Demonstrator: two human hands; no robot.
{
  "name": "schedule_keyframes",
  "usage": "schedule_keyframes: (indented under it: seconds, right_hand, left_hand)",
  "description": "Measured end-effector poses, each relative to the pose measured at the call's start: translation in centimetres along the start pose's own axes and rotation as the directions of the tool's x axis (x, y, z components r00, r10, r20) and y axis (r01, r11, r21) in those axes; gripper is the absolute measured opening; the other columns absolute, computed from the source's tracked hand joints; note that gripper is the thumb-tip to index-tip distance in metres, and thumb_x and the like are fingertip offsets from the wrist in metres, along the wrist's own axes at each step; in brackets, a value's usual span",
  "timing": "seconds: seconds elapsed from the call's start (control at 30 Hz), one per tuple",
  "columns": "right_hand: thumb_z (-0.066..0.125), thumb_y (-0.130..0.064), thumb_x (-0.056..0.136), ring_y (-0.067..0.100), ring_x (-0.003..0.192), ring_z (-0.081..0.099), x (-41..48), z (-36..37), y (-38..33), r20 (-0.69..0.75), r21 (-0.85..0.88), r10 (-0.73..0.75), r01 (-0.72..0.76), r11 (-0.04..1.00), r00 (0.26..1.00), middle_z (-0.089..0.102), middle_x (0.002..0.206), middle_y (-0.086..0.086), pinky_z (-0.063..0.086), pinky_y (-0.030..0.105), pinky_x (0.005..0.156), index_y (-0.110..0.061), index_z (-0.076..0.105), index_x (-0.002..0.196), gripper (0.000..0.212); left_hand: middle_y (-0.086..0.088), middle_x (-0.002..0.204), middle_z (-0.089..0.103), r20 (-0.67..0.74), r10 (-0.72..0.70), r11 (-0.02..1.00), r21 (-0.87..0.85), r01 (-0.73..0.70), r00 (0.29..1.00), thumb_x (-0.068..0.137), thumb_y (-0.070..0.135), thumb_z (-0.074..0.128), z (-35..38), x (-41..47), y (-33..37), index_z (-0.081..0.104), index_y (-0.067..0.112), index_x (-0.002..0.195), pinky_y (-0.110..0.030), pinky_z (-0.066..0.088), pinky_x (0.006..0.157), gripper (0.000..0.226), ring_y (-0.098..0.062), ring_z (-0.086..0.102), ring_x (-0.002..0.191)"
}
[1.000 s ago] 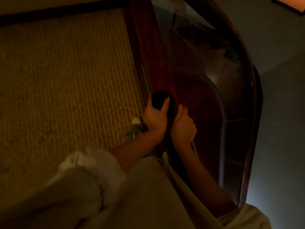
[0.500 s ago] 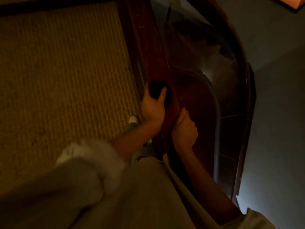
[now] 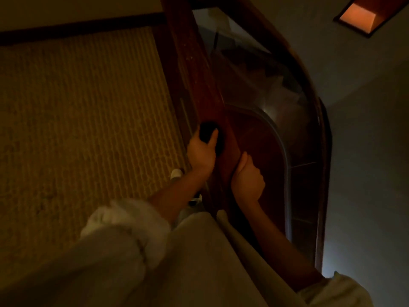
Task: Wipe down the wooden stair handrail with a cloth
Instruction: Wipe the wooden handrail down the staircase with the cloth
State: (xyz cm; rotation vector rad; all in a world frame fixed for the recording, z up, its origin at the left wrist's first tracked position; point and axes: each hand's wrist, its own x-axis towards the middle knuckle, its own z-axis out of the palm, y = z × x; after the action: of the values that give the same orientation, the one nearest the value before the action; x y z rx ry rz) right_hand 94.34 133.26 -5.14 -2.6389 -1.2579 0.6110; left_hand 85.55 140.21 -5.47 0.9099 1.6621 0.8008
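Halfway down the dark wooden handrail (image 3: 193,67) there's a bunched-up black cloth (image 3: 208,134) pressed on top. The left hand (image 3: 200,155) is curled round it, thumb across. The right hand (image 3: 247,179) is just beside it, fingers wrapped over the rail's edge. Ribbed beige carpet (image 3: 77,118) lies off to the left.

Your handrail (image 3: 194,69) is a dark red-brown wood, with a few small pale specks on its upper part. Your cloth (image 3: 208,134) looks black, and no pattern can be seen on it. The carpet (image 3: 84,111) is a dull yellow-tan, woven in close ribbed rows, and a dark brown strip (image 3: 77,29) borders it at the far side. Your sleeve (image 3: 124,220) is pale cream and your shoe (image 3: 177,172) is white at the toe. The wall (image 3: 365,151) is grey, and the recess (image 3: 358,15) in it glows orange.
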Motion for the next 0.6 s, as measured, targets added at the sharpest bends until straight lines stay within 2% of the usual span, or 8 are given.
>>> schedule_keyframes:
  seconds: [0.07, 0.13, 0.23, 0.3, 0.4, 0.5, 0.57, 0.6]
  right_hand:
    - [0.029, -0.036, 0.106, 0.028, 0.095, 0.063, 0.0, 0.0, 0.1, -0.022, 0.012, -0.009, 0.01, 1.0, 1.0, 0.066, 0.107, 0.01, 0.037, 0.031, 0.071, -0.013, 0.053, 0.12, 0.037]
    - [0.025, -0.037, 0.106, 0.032, 0.098, 0.063, -0.1, -0.1, -0.2, -0.029, 0.084, 0.008, -0.005, 0.996, 1.0, 0.066, 0.108, 0.013, 0.044, 0.037, 0.078, -0.011, 0.054, 0.12, 0.042]
    - [0.023, -0.038, 0.106, 0.032, 0.107, 0.06, -0.3, -0.2, -0.3, -0.014, 0.116, 0.001, 0.0, 0.993, 1.0, 0.064, 0.117, 0.014, 0.044, 0.041, 0.089, -0.013, 0.052, 0.13, 0.045]
    - [0.025, -0.043, 0.105, 0.03, 0.116, 0.057, -0.4, -0.5, 0.0, 0.01, 0.239, -0.004, 0.002, 0.971, 1.0, 0.06, 0.128, 0.01, 0.041, 0.04, 0.094, -0.019, 0.048, 0.138, 0.046]
    - [0.037, -0.047, 0.102, 0.015, 0.126, 0.049, -0.8, -1.6, 0.0, 0.008, 0.591, -0.097, 0.074, 0.803, 0.995, 0.053, 0.139, 0.0, 0.04, 0.035, 0.105, -0.021, 0.044, 0.143, 0.05]
    - [0.054, -0.033, 0.097, 0.005, 0.123, 0.052, -0.9, -3.8, -1.1, 0.135, 0.821, -0.332, 0.082, 0.565, 0.934, 0.055, 0.135, -0.004, 0.045, 0.025, 0.101, -0.021, 0.05, 0.138, 0.043]
    - [0.062, -0.021, 0.093, 0.001, 0.113, 0.058, -0.6, -5.4, -2.1, 0.244, 0.831, -0.492, 0.081, 0.55, 0.836, 0.06, 0.125, -0.006, 0.049, 0.019, 0.091, -0.022, 0.054, 0.131, 0.039]
    - [0.064, -0.016, 0.09, 0.0, 0.107, 0.061, -0.2, -5.9, -2.5, 0.255, 0.826, -0.52, 0.095, 0.555, 0.815, 0.063, 0.119, -0.006, 0.05, 0.018, 0.087, -0.02, 0.057, 0.125, 0.036]
  left_hand:
    - [-0.009, 0.111, 0.068, 0.111, -0.019, 1.0, 0.002, 0.019, 0.994, 0.086, 0.036, 0.069, -1.1, -2.8, -2.3, 0.063, 0.008, 0.121, -0.043, 0.055, 0.088, 0.045, -0.021, 0.066, 0.1]
    - [-0.012, 0.111, 0.068, 0.159, -0.079, 0.997, 0.002, 0.079, 0.984, 0.084, 0.028, 0.073, -2.4, -3.9, -2.9, 0.064, 0.007, 0.119, -0.044, 0.055, 0.087, 0.042, -0.025, 0.066, 0.1]
    - [-0.017, 0.112, 0.067, 0.118, -0.179, 0.97, -0.144, 0.195, 0.977, 0.084, 0.02, 0.074, -4.1, -4.4, -2.3, 0.063, 0.002, 0.118, -0.04, 0.055, 0.085, 0.039, -0.029, 0.065, 0.099]
    - [-0.016, 0.111, 0.066, 0.096, -0.162, 0.959, -0.221, 0.18, 0.982, 0.084, 0.016, 0.073, -5.1, -4.5, -1.7, 0.062, 0.003, 0.117, -0.035, 0.055, 0.079, 0.038, -0.027, 0.065, 0.098]
    - [-0.006, 0.119, 0.061, 0.172, 0.078, 0.985, -0.166, -0.049, 0.982, 0.08, 0.012, 0.077, -5.4, -4.8, -0.6, 0.056, 0.01, 0.127, -0.035, 0.053, 0.089, 0.052, -0.023, 0.06, 0.11]
    - [-0.007, 0.149, 0.036, 0.295, 0.398, 0.913, -0.033, -0.407, 0.869, 0.072, 0.013, 0.083, -5.1, -3.7, 0.0, 0.028, 0.024, 0.148, -0.034, 0.046, 0.101, 0.094, -0.02, 0.049, 0.127]
    - [-0.007, 0.159, 0.009, 0.374, 0.491, 0.853, -0.024, -0.521, 0.787, 0.07, 0.02, 0.084, -5.0, -3.4, 0.9, 0.005, 0.035, 0.151, -0.036, 0.051, 0.096, 0.114, -0.024, 0.049, 0.127]
    - [-0.005, 0.16, -0.001, 0.397, 0.518, 0.831, -0.023, -0.556, 0.758, 0.068, 0.024, 0.085, -5.1, -2.8, 1.2, -0.002, 0.04, 0.15, -0.038, 0.052, 0.095, 0.12, -0.026, 0.048, 0.128]
